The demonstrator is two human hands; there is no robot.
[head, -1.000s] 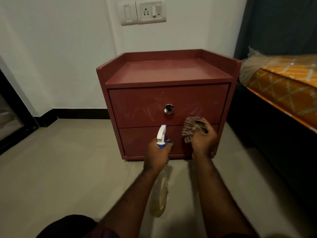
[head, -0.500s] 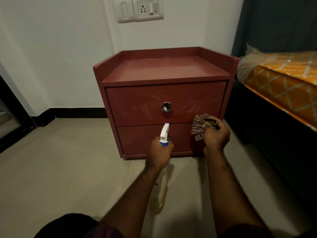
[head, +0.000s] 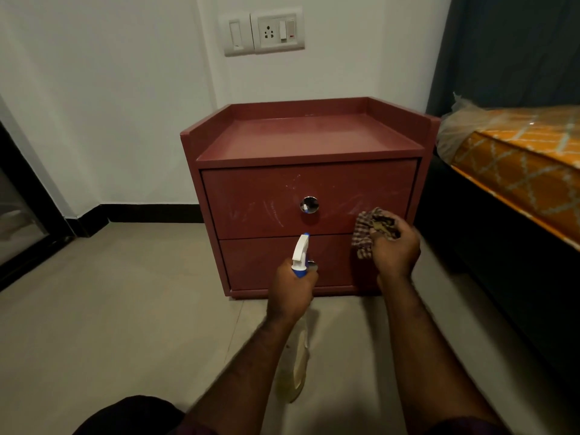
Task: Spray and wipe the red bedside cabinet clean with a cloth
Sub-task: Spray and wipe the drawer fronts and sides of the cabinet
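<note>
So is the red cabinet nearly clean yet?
Not yet. The upper drawer front has whitish streaks to wipe. The left hand holds the spray bottle, the right hand the checked cloth. I cannot tell whether the top is clean.

Red cabinet [head: 309,146]: smooth painted board, dull satin sheen, pale smears across the upper drawer front. Drawer knob [head: 309,204]: polished, mirror-bright metal. Cloth [head: 364,235]: soft checked woven fabric, crumpled. Spray bottle [head: 300,255]: glossy white and blue plastic head, translucent yellowish body. Floor [head: 110,309]: smooth matt tile. Wall [head: 110,89]: flat matt paint. Mattress [head: 527,158]: wrapped in shiny clear plastic.
</note>
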